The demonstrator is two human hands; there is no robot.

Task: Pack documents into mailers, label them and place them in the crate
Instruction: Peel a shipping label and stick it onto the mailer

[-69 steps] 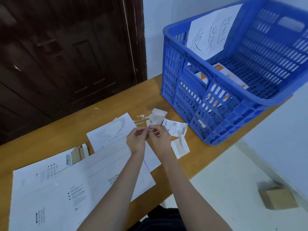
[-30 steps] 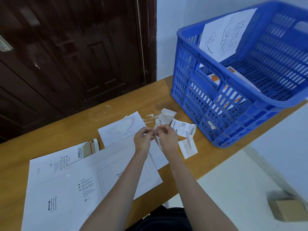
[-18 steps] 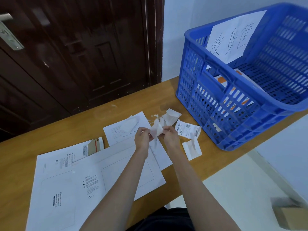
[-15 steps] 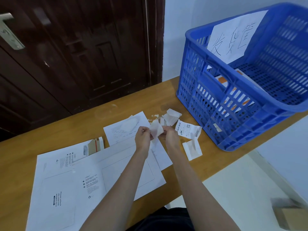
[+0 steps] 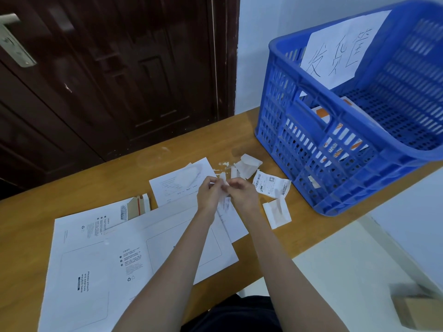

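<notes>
Both hands, left hand and right hand, pinching one small label; mailer text "Please attach".

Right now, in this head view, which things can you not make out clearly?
- Small paper piece: pinched between left hand and right hand; the fingers hide most of it.
- Shipping label: print too small to read.
- Mailers in the blue crate: the slatted wall hides most of them.
- White mailer: cut off by the bottom edge.
- Cardboard box on the floor: blurred, cut off by the right edge.
</notes>
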